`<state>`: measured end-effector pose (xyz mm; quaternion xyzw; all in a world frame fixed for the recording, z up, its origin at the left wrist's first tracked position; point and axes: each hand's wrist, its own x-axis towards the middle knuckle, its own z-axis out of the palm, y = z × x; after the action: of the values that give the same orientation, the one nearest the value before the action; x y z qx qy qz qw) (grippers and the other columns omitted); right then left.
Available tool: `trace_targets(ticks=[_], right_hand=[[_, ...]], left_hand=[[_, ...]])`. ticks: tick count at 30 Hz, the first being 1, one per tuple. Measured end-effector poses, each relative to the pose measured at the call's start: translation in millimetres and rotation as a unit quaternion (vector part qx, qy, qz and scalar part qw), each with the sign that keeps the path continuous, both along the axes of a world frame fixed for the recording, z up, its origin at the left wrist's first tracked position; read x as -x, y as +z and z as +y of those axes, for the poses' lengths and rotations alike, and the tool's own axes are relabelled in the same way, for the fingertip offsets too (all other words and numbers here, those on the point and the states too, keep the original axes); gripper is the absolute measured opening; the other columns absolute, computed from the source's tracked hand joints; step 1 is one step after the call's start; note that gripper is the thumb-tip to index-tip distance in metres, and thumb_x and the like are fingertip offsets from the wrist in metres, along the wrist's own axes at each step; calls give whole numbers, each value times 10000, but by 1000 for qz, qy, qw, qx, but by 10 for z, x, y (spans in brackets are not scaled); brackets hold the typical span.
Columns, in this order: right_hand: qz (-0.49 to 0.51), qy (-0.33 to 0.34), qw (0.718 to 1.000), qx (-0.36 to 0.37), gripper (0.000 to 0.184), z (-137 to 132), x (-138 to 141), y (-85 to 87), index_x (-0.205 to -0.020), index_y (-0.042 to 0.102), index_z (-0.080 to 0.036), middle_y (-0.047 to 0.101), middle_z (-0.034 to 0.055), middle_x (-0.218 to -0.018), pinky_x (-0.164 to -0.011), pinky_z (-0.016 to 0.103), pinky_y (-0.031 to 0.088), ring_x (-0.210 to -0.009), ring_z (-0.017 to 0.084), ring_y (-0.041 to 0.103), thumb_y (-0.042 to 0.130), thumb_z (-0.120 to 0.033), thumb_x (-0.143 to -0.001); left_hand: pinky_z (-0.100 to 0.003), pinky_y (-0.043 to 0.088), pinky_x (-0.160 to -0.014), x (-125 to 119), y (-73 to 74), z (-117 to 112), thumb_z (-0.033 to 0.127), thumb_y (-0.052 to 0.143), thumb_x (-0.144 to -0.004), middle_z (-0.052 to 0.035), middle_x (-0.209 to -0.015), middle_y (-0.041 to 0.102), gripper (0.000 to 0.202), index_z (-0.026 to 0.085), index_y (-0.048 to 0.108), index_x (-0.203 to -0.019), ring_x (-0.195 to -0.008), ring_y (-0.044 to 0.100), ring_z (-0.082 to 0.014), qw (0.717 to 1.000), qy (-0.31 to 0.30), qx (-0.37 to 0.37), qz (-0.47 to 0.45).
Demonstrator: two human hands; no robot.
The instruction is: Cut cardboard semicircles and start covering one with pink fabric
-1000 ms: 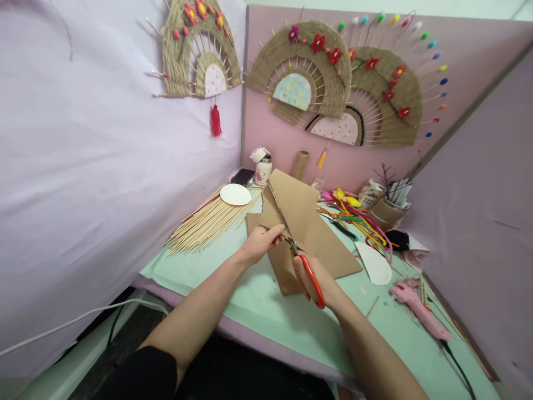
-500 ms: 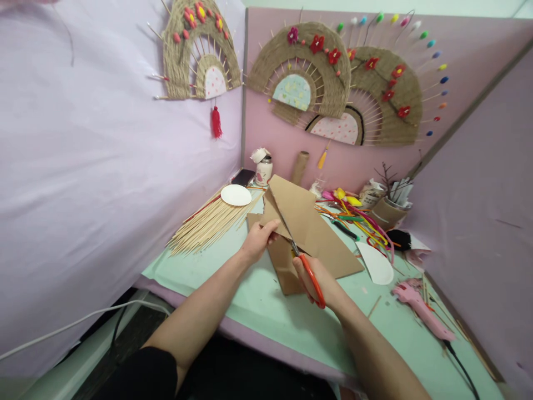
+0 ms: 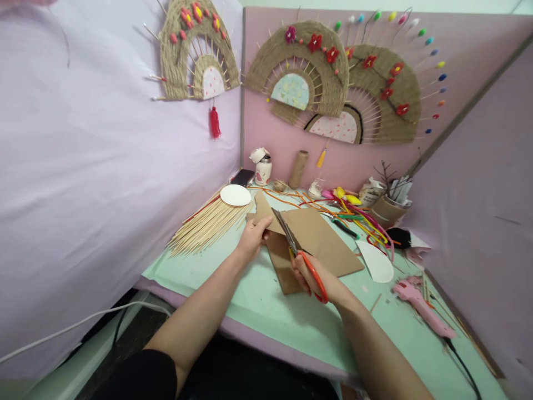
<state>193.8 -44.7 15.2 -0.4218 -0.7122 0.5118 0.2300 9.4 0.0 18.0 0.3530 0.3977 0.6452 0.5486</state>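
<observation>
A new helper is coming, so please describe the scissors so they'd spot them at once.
On the green-covered table, look for the brown cardboard near the middle. The scissors are over it, gripped in the right hand. Their orange-red handles set them apart from the black-and-green tool farther right.

The cardboard sheet (image 3: 318,233) now lies lower, uncovering the base of the brown tube (image 3: 298,169); the left hand (image 3: 252,238), pinching a smaller cardboard piece (image 3: 262,205), sits farther from the scissors (image 3: 291,234).

Green-covered table (image 3: 245,297) | on it: sticks (image 3: 206,228) | cardboard (image 3: 333,241) | pink glue gun (image 3: 422,307) | probably phone (image 3: 242,177)
</observation>
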Motion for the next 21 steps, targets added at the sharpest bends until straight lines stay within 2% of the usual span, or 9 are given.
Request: trace_targets(ticks=[5,8,10,12,15,17,19,21], right_hand=[[56,37,997,23,615,34,-101,53,-739,399,-227,379,-64,-573,-380,239,339,-416,79,352,368,-840,-776],[96,28,994,32,659,62,-135,85,-782,407,-224,385,-67,-584,-394,241,351,-427,80,350,356,-880,-737],[138,-7,990,29,649,98,-138,86,-806,416,-224,390,-74,-561,-391,240,343,-414,82,337,383,-869,-739],[174,-70,982,17,597,144,-132,74,-784,418,-225,403,-73,-543,-392,240,342,-406,85,350,433,-822,-764],[172,-142,975,-7,487,204,-115,44,-741,433,-217,461,-56,-550,-451,245,394,-442,94,427,572,-682,-786],[164,-158,974,-18,435,227,-98,18,-777,467,-207,548,-32,-608,-520,255,439,-498,108,500,672,-591,-755],[174,-165,971,-18,442,240,-73,-15,-837,488,-204,634,0,-728,-581,267,470,-576,128,569,760,-521,-690],[192,-161,968,-10,458,249,-44,-50,-840,487,-206,662,9,-769,-595,273,473,-600,138,590,798,-482,-648]], left_hand=[[-194,191,-392,131,18,41,417,741,-618,73,-481,458,348,174,496,-659,-403,361,-41,996,93,9,-5],[-198,165,-391,183,20,68,399,713,-633,82,-467,428,319,182,481,-661,-394,327,-42,993,111,19,-26],[-201,171,-396,200,18,76,393,699,-637,87,-466,404,311,189,465,-642,-398,309,-45,993,117,12,-29],[-199,218,-413,205,8,67,394,692,-646,78,-490,420,298,189,477,-639,-422,330,-53,988,155,-1,-12],[-205,317,-474,183,-20,12,418,680,-683,46,-544,483,291,181,520,-632,-495,415,-77,975,201,-36,84],[-216,346,-504,136,-43,-49,439,667,-707,32,-539,494,323,179,521,-583,-521,439,-92,968,162,-62,183],[-225,353,-515,60,-65,-115,458,656,-717,27,-519,492,368,178,504,-532,-521,441,-99,958,83,-82,262],[-231,362,-523,-26,-88,-167,473,647,-723,21,-532,516,372,172,523,-542,-528,452,-106,950,3,-92,299]])
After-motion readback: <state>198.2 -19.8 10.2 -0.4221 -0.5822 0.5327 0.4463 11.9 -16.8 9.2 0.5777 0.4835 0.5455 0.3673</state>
